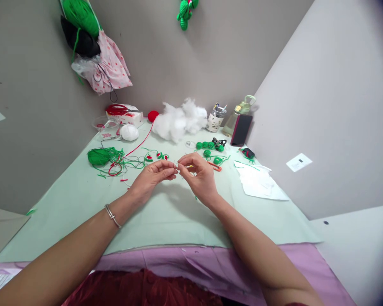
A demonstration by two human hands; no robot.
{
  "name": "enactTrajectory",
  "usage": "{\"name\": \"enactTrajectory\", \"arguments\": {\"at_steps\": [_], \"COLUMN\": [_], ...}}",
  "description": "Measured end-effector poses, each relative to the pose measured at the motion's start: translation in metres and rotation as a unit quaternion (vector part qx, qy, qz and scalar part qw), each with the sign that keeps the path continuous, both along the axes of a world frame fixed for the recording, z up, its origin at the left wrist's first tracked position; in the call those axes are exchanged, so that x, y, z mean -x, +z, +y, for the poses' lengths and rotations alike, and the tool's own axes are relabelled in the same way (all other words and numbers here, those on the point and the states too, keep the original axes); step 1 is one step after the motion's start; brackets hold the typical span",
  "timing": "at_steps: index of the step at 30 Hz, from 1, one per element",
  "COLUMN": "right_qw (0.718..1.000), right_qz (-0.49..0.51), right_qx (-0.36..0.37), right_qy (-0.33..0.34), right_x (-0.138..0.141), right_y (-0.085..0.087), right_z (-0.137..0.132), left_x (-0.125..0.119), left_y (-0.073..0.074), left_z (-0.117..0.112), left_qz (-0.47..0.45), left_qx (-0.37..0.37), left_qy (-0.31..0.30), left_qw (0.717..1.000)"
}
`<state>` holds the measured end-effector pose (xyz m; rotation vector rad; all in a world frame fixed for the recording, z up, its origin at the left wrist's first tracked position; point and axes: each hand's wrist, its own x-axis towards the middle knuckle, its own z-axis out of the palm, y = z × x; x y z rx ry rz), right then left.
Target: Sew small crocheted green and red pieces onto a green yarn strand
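My left hand (155,176) and my right hand (199,174) meet above the middle of the pale green table (166,216). Both are closed in a pinch, fingertips nearly touching. Between them is a thin needle (178,167) with a strand of thread too fine to follow. A metal bangle (112,216) sits on my left wrist. Just beyond my right hand lie an orange-handled tool (215,166) and several small green crocheted balls (210,145).
A green yarn ball (98,157) with loose green and red strands lies at the left. At the back are white stuffing (178,120), a red yarn ball (152,115), red scissors (118,109), a jar (215,119), a bottle (239,112) and a phone (241,129). White paper (258,182) lies at the right.
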<state>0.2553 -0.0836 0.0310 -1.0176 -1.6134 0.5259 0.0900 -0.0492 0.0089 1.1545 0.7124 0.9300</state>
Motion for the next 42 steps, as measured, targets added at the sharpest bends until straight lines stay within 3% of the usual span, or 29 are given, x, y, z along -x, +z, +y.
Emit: {"name": "enactTrajectory", "arguments": {"at_steps": [42], "right_qw": [1.0], "right_qz": [-0.01], "right_qx": [-0.014], "right_qy": [0.007], "right_x": [0.001], "right_y": [-0.0002], "right_z": [-0.0017], "left_x": [0.0005], "left_y": [0.0005], "left_z": [-0.0004], "left_qz": [-0.01], "left_qx": [0.0], "left_qy": [-0.007], "left_qw": [1.0]}}
